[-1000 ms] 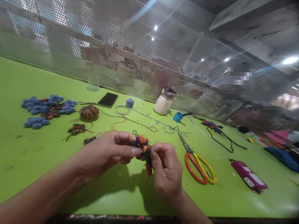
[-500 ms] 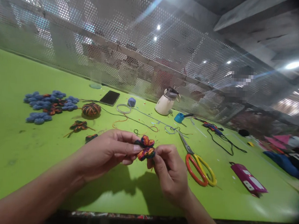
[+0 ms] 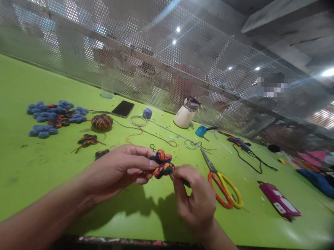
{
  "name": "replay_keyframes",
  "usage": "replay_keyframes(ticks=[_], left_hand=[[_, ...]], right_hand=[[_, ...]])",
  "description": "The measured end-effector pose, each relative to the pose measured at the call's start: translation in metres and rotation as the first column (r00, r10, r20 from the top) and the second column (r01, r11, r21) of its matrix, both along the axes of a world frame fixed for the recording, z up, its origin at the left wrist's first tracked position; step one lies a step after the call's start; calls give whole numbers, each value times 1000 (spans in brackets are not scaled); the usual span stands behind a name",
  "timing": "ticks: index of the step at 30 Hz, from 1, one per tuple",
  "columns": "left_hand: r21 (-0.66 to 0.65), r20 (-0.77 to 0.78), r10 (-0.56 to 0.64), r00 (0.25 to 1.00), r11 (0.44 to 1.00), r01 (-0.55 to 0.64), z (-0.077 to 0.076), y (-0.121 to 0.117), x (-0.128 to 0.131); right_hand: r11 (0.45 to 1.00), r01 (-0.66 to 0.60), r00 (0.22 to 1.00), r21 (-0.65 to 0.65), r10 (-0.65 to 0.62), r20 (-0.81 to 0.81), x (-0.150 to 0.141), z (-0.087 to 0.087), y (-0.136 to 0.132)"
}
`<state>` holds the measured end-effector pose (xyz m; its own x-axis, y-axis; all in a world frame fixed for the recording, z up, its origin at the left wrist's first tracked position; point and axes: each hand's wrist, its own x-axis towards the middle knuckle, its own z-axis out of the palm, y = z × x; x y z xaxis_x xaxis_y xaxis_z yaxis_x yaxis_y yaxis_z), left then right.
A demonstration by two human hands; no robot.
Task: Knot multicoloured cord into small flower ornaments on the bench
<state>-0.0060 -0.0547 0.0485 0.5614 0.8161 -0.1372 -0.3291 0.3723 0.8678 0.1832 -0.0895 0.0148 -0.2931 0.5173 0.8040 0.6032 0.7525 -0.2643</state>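
Note:
Between the thumb and fingers of my left hand (image 3: 128, 163) is a small multicoloured yarn flower (image 3: 164, 170) with puffy orange, purple and green petals. My right hand (image 3: 195, 195) is closed in a pinch at the flower's right edge. A dark slim piece shows between its curled fingers, too hidden to name. Left of my hands lie a dark multicoloured yarn flower (image 3: 88, 140) with loose ends and another one (image 3: 101, 154), partly behind my left hand. A ball of variegated yarn (image 3: 102, 122) sits beyond them.
Blue yarn flowers (image 3: 46, 115) are grouped at left. Behind are a phone (image 3: 123, 109), a blue yarn ball (image 3: 147, 113) and a white jug (image 3: 185, 114). Scissors (image 3: 221, 188), a glue gun (image 3: 239, 142) with its cord and a purple box (image 3: 279, 200) lie at right. A perforated screen (image 3: 159, 65) borders the table.
My right hand has shifted slightly right and turned, and a dark piece now shows between its fingers. My left hand keeps the flower in nearly the same place.

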Motion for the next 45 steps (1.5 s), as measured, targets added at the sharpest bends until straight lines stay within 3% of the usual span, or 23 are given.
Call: replay_keyframes(ticks=[9,15,22,24,26,28,30,32,34,37,42,45], left_hand=[[12,-40,51,998,999,-50,0,0,0],[110,-115,130,985,987,-117,-2,-1,0],[221,-181,178,967,966,-137,-6,-1,0],[239,-179,181,967,962,-136,-7,-2,0],[244,-172,191,966,959,-146,-7,-3,0],[231,-162,205,965,959,-165,-5,-4,1],[206,-140,214,967,961,-183,-4,-5,1],[183,-114,204,972,966,-182,-3,-4,2],[177,-109,197,974,968,-176,-4,-3,2],[217,-156,218,963,959,-182,-8,0,0],[438,-247,292,924,884,-163,-10,0,2],[664,-250,409,878,732,-152,-10,-1,4]], right_hand=[[994,33,995,102,-42,88,5,1,1],[988,59,992,146,-74,100,6,-1,1],[983,72,967,171,-110,229,13,7,0],[993,74,979,90,-89,183,12,12,-3],[994,74,995,-82,-68,72,8,17,-6],[953,29,997,-300,-49,-61,3,20,-9],[903,-25,989,-428,-41,-143,1,20,-9],[929,-14,993,-370,-31,-116,1,17,-6],[990,48,999,-135,-45,22,4,12,0],[986,73,958,150,-112,264,9,10,6],[982,115,927,149,-160,340,9,16,6],[986,164,957,38,-169,236,4,18,4]])
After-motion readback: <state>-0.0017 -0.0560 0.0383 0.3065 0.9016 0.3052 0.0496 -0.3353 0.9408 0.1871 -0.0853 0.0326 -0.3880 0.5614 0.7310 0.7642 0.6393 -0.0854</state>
